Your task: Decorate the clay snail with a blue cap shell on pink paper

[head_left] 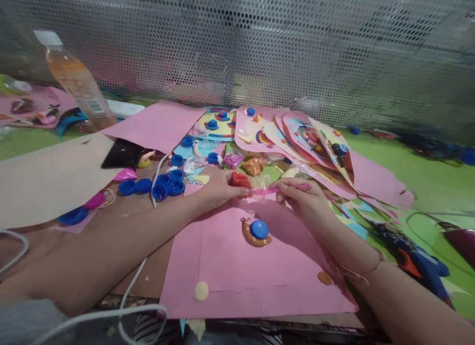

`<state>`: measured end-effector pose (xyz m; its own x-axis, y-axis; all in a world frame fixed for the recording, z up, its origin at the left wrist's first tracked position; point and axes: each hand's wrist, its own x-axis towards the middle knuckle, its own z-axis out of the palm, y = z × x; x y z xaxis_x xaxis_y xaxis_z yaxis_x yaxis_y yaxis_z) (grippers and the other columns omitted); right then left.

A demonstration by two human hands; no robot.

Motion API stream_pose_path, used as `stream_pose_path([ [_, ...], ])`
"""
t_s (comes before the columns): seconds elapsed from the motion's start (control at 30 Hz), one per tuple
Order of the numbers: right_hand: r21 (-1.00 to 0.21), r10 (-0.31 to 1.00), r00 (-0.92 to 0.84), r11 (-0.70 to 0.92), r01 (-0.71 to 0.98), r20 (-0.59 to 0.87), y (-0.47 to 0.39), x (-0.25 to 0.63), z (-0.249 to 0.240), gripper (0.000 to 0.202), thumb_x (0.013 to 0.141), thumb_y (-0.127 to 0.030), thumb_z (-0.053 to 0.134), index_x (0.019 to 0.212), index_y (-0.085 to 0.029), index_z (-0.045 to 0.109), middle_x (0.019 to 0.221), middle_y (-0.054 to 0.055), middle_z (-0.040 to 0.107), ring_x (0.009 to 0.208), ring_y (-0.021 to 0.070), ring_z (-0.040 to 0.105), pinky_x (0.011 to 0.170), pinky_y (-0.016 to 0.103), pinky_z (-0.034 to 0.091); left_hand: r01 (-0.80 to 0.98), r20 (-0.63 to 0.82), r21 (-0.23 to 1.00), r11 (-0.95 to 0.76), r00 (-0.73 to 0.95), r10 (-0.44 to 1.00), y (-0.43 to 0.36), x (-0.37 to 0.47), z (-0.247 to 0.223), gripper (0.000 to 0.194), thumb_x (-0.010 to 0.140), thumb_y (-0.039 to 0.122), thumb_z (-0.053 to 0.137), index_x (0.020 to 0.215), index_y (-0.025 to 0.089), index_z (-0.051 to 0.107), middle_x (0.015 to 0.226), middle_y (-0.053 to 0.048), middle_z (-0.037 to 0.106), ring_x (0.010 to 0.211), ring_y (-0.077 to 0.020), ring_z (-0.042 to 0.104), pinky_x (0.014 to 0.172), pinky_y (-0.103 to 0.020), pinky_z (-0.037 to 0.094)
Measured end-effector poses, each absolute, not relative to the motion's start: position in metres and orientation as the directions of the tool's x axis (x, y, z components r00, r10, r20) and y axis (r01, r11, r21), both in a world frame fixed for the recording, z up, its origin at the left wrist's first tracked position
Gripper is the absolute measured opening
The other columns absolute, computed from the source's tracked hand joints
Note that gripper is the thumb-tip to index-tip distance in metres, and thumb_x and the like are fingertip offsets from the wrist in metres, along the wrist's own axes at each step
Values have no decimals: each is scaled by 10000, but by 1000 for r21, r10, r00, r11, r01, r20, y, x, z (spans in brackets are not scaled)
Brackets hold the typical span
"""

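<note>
My left hand (218,189) is closed on a small clear bag of red clay (241,179) above the far part of a pink paper sheet (230,256). Pinched in my right hand (297,194) is a thin pink plastic modelling tool (302,186). Its tip end reaches left to the mouth of the bag, close to my left fingertips. On the sheet below both hands lies a brown clay snail (252,238) with a blue bottle cap (259,229) as its shell. A cream clay disc (201,291) and an orange-brown disc (324,277) lie near the sheet's front edge.
Blue caps (163,186) cluster at left beside a white cable (128,290) and a black phone-like object (122,154). A drink bottle (74,77) stands back left. Decorated paper cards (260,132) and bagged orange clay (253,166) lie beyond my hands, before a perforated metal panel (237,48).
</note>
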<state>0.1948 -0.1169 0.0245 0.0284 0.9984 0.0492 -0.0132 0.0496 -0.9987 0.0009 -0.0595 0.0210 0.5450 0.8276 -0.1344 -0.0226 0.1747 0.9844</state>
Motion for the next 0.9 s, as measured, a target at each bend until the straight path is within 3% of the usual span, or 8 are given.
stream_pose_path([
  [0.13, -996, 997, 65, 50, -79, 45, -114, 201, 25, 164, 656, -349, 730, 675, -187, 715, 489, -12, 584, 451, 84, 508, 418, 212, 376, -54, -120, 983, 178, 546, 829, -58, -1, 21, 193, 576, 164, 764, 638, 116, 588, 600, 19, 573, 572, -89, 527, 581, -239, 432],
  [0.43, -994, 991, -123, 66, 82, 55, -117, 192, 18, 338, 683, -498, 706, 787, -176, 692, 592, 5, 644, 527, 121, 590, 559, 297, 501, 37, -122, 992, 125, 594, 796, -60, -3, 25, 206, 596, 234, 763, 649, 122, 599, 647, 7, 587, 615, -101, 519, 582, -240, 395],
  [0.67, -994, 988, -145, 66, 87, 53, -115, 191, 21, 262, 714, -421, 697, 825, -188, 653, 618, -9, 644, 573, 122, 613, 606, 307, 529, 118, -139, 989, 89, 533, 835, -59, -2, 29, 248, 557, 206, 786, 685, 136, 585, 636, 18, 572, 609, -105, 513, 563, -239, 389],
  [0.9, -986, 985, -106, 143, 81, 134, -118, 190, 27, 168, 791, -346, 625, 750, -191, 575, 601, -31, 574, 544, 95, 548, 569, 259, 473, -8, -88, 994, 107, 506, 858, -57, 0, 23, 204, 624, 176, 747, 718, 137, 570, 585, 17, 576, 571, -108, 556, 517, -222, 419],
])
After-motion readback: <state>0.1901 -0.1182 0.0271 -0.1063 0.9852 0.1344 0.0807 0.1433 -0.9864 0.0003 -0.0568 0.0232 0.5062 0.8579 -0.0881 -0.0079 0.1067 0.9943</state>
